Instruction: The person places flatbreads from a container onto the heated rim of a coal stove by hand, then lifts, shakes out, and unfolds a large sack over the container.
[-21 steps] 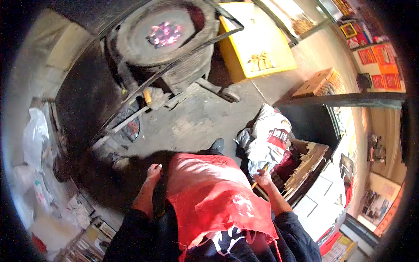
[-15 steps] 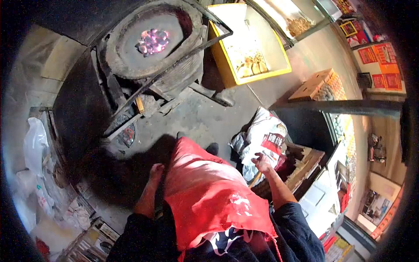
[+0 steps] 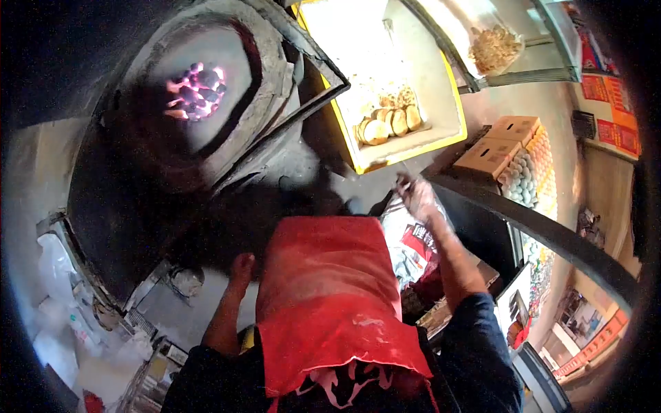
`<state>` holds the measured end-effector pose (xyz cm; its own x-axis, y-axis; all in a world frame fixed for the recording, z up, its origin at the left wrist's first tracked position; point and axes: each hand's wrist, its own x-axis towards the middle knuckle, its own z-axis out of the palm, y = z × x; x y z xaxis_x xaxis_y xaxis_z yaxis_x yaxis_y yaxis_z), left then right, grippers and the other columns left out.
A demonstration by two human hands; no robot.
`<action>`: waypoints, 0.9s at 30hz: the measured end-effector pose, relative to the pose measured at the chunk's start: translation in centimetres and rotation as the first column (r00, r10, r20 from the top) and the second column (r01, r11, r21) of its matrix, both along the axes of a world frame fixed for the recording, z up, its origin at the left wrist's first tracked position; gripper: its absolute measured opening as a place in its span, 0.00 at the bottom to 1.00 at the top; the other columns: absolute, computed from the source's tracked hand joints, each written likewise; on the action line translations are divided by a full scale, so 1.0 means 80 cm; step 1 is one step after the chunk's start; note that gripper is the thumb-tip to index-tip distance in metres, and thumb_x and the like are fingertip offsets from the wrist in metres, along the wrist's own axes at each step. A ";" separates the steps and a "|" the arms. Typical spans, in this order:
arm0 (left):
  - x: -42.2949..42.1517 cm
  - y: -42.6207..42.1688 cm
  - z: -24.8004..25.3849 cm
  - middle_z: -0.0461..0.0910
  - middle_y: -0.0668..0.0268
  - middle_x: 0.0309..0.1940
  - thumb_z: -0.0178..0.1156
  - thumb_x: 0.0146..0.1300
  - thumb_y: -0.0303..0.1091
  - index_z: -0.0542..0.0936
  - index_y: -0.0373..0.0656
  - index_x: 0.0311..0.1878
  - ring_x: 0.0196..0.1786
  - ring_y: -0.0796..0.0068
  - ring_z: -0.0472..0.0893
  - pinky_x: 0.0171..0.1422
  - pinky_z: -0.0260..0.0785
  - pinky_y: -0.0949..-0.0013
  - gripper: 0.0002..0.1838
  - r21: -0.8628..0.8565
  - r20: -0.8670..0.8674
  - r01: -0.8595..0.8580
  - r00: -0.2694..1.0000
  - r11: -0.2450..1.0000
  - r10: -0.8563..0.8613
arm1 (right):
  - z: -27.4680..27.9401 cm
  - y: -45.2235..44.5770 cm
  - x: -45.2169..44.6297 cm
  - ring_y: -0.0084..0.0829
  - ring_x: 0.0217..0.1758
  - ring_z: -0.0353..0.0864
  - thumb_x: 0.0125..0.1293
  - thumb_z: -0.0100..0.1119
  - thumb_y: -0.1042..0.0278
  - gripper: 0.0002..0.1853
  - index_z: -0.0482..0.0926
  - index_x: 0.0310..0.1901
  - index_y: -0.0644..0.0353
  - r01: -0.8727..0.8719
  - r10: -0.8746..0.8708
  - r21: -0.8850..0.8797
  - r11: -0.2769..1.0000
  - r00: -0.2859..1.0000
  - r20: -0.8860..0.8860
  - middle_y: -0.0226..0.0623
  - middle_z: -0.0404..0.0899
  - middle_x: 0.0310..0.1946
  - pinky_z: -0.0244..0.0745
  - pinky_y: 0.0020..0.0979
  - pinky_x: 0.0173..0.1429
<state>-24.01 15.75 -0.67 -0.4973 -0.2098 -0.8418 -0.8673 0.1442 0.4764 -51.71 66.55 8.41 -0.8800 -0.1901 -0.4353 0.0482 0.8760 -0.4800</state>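
My right hand is stretched forward over the upper end of a white sack with red print, just short of a yellow-rimmed case. Motion smears its fingers, and I cannot make out anything in them. Several round, golden breads lie inside the brightly lit case. My left hand hangs low beside the red apron I wear. It touches nothing that I can see, and its fingers are mostly hidden.
A round clay oven with glowing coals stands front left, edged by a dark metal frame. To the right are cardboard boxes, trays of eggs and a dark bar. Plastic bags lie at left.
My right hand has moved forward, from over the middle of the sack towards the yellow-rimmed case. My view has shifted closer to the case and oven. My left hand stays low beside the apron.
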 end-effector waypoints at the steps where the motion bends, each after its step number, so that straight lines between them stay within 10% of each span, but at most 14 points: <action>1: -0.023 0.011 0.014 0.79 0.71 0.39 0.57 0.68 0.51 0.76 0.47 0.54 0.39 0.77 0.77 0.43 0.71 0.67 0.20 0.108 -0.014 -0.010 1.000 0.994 0.012 | -0.022 0.013 -0.030 0.43 0.42 0.84 0.64 0.62 0.66 0.19 0.76 0.55 0.62 0.021 -0.019 0.043 0.999 0.999 -0.043 0.50 0.82 0.41 0.78 0.39 0.48; 14: -0.005 0.232 0.076 0.81 0.64 0.44 0.54 0.72 0.42 0.75 0.42 0.56 0.43 0.73 0.81 0.45 0.73 0.69 0.17 -0.105 0.218 -0.444 0.863 0.890 0.456 | -0.345 0.045 -0.272 0.49 0.55 0.79 0.65 0.53 0.70 0.20 0.71 0.59 0.59 -0.341 0.344 -0.053 0.939 0.933 0.101 0.47 0.79 0.52 0.76 0.45 0.55; 20: -0.022 0.256 0.064 0.80 0.66 0.43 0.53 0.72 0.38 0.75 0.42 0.56 0.44 0.75 0.80 0.46 0.72 0.70 0.15 -0.121 0.202 -0.465 0.853 0.877 0.481 | -0.299 0.008 -0.276 0.45 0.52 0.80 0.64 0.52 0.71 0.25 0.69 0.64 0.53 -0.564 0.475 0.343 0.751 0.823 0.312 0.45 0.74 0.58 0.77 0.44 0.55; 27: -0.141 0.282 0.073 0.79 0.65 0.46 0.55 0.70 0.31 0.75 0.40 0.55 0.50 0.75 0.77 0.56 0.71 0.70 0.13 0.074 -0.008 -0.404 0.914 0.912 0.406 | -0.259 0.050 -0.250 0.46 0.47 0.81 0.57 0.65 0.67 0.15 0.77 0.45 0.60 -0.358 0.314 0.206 0.911 0.924 0.220 0.43 0.76 0.47 0.77 0.45 0.46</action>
